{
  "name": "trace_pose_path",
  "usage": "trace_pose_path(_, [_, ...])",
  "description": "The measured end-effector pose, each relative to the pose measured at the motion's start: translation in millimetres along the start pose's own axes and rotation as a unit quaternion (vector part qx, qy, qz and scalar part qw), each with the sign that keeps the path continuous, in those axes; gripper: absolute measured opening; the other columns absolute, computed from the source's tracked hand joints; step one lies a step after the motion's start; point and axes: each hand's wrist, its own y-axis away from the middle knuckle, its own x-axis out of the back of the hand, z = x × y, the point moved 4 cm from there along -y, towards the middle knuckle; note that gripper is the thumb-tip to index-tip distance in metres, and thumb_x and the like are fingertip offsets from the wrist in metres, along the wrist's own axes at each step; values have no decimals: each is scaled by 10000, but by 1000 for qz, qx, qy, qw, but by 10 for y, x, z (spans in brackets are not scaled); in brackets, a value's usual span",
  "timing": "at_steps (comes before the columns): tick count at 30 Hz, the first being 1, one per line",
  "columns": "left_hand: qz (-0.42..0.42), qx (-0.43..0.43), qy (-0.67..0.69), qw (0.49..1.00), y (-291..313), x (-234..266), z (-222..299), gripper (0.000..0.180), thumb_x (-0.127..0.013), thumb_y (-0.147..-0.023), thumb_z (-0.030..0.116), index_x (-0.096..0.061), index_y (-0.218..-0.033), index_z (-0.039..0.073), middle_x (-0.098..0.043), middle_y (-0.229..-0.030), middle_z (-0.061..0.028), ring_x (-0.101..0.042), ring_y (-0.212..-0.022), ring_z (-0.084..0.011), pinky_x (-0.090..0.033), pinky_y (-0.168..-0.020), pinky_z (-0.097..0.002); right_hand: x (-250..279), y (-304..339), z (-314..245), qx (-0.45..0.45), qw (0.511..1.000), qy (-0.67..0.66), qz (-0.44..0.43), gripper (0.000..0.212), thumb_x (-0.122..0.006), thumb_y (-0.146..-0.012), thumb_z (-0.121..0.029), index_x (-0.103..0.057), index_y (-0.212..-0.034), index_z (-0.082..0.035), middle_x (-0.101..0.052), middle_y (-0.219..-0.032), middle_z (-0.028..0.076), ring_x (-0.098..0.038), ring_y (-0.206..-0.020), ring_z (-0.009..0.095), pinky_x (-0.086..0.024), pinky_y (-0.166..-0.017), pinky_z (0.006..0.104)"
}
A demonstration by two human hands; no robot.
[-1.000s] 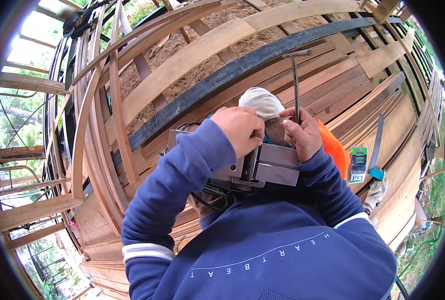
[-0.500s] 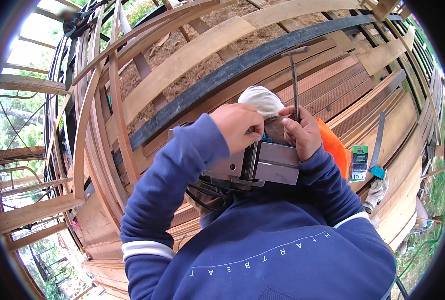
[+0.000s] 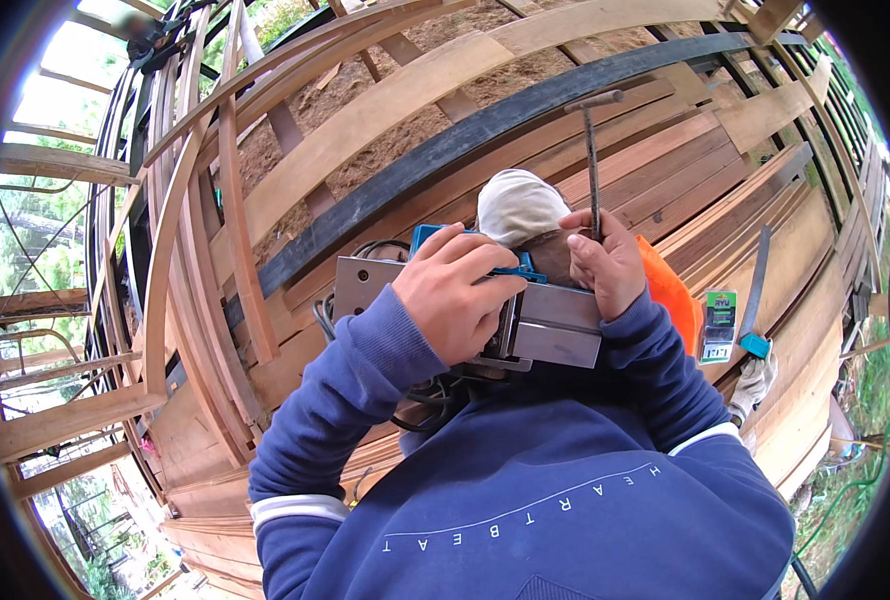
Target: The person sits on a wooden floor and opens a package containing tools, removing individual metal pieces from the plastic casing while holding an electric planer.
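Two hands at one upturned electric planer (image 3: 465, 310) held against the chest: left hand (image 3: 455, 300) clasping its body to steady it, right hand (image 3: 605, 265) gripping a T-handle wrench (image 3: 592, 160) upright over its sole.

This is an outdoor boatbuilding yard. A curved hull of bent wooden ribs (image 3: 165, 300) and long planks (image 3: 725, 190) fills the view from 9 to 3 o'clock, over a sawdust-strewn ground (image 3: 435, 50) at 12, with trees (image 3: 10, 250) at 9.
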Motion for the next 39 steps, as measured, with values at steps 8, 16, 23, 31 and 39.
trace_pose_path(8, [13,-12,-90,996,55,-15,47,388,-662,-672,78,-717,-1050,142,-634,-1151,-52,-577,-1111,-239,-396,-1052,-471,8,3,1,1,1000,-4,2,216,-582,-897,-86,-550,-1092,2,-416,-691,-73,-331,-524,-1,-255,-465,171])
trace_pose_path(16, [10,-18,-139,990,137,-52,50,476,-687,-687,115,-670,-1162,137,-618,-1196,-81,-561,-1144,-263,-393,-1055,-465,9,1,10,7,1000,4,5,218,-589,-895,-96,-556,-1087,1,-425,-699,-74,-331,-527,-4,-255,-465,170])
trace_pose_path(23, [-43,59,-13,997,152,67,178,675,-774,-681,215,-548,-1292,36,-544,-1284,-152,-523,-1188,-322,-408,-1039,-449,1,4,-8,8,1000,9,8,210,-588,-900,-96,-562,-1085,0,-428,-699,-70,-335,-526,-4,-257,-461,171])
trace_pose_path(31, [-78,66,5,995,87,63,89,657,-774,-696,209,-542,-1274,1,-514,-1282,-170,-507,-1195,-343,-421,-1031,-440,2,-91,-44,14,998,17,61,163,-587,-909,-108,-578,-1031,0,-436,-653,-72,-354,-509,1,-274,-446,173])
trace_pose_path(39, [-59,33,13,998,229,73,21,487,-704,-781,147,-584,-1237,24,-502,-1353,-182,-439,-1316,-362,-355,-1089,-537,-23,-220,-98,23,995,43,88,144,-597,-907,-119,-585,-994,-4,-459,-651,-54,-380,-502,12,-296,-437,181])
